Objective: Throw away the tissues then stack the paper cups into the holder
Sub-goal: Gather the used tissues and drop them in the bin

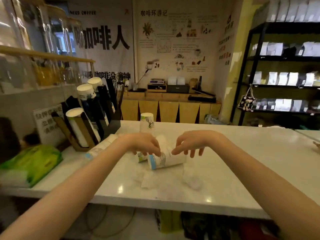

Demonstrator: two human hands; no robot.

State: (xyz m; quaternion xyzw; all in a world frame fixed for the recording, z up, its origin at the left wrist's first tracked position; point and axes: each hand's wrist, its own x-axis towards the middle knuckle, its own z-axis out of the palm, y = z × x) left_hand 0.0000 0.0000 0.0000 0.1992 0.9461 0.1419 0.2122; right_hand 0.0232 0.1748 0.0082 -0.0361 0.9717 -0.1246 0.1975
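A paper cup [170, 161] lies on its side in the middle of the white counter [242, 163]. My left hand [145, 144] and my right hand [192, 144] hover just above it, fingers hanging loosely, holding nothing. A second cup [141, 157] lies partly hidden under my left hand. Another cup [147, 122] stands upside down behind them, and one more cup [98, 149] lies on its side at the left. Crumpled white tissues lie in front: one tissue [143, 180] at the left, another tissue [192, 179] at the right, a third tissue [163, 141] between my hands. The black cup holder [93, 110] with cup stacks stands at the left.
A green plastic packet [32, 163] lies at the counter's left end. A small sign [45, 125] stands beside the holder. Glass jars fill the shelf at the upper left. Black shelves with white bags [284, 78] line the right wall.
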